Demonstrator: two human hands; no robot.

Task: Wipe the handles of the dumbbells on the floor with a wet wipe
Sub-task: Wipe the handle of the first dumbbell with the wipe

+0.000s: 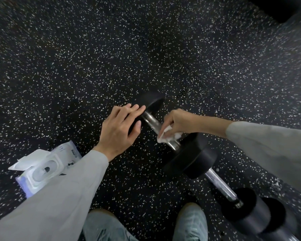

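A black dumbbell with a chrome handle (151,121) lies on the speckled floor in the middle of the view. My left hand (119,126) rests with straight fingers on its far black head (152,103). My right hand (177,121) pinches a crumpled white wet wipe (167,135) and presses it on the handle close to the near head (188,150). A second dumbbell lies closer to me on the right, its knurled chrome handle (220,186) bare between two black heads.
An open pack of wet wipes (42,168) lies on the floor at the left, partly under my left sleeve. My knees in jeans (189,221) show at the bottom. Another black weight head (276,214) sits at the lower right.
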